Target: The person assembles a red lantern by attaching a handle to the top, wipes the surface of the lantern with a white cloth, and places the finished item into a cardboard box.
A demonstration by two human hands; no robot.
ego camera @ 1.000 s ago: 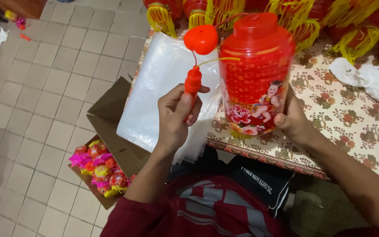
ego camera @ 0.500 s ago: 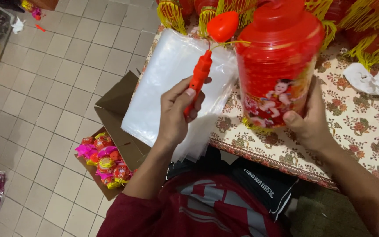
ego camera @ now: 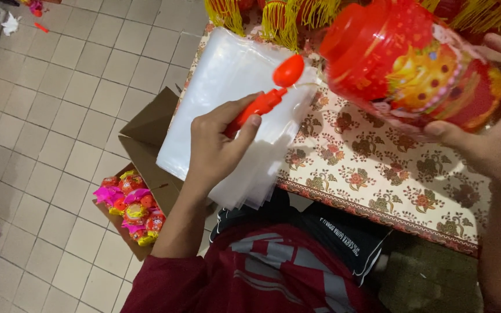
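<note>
Two hands share one red lantern: the left hand (ego camera: 215, 150) is closed around its orange handle (ego camera: 259, 107), thumb and fingers pinching the stick low down, while the right hand (ego camera: 494, 145) cups the lantern (ego camera: 413, 64) from below, fingers spread and partly curled around its body. The lantern hangs tilted in the air above the patterned cloth (ego camera: 366, 174), its cap turned toward the handle, and a thin cord seems to join the two near the handle's bulb. That cord looks like the weak spot; pulling the hands apart could strain or snap it, and the right hand's loose cradle might let the smooth body roll off toward the table edge. A stack of clear bags (ego camera: 227, 98) overhangs that edge under the left wrist, so a downward sweep could push the sheets onto the floor or into the open box (ego camera: 146, 150) of small toys below. Room is tight behind, where yellow tassels (ego camera: 285, 23) crowd the lantern; the tiled floor to the left is the freer side.
</note>
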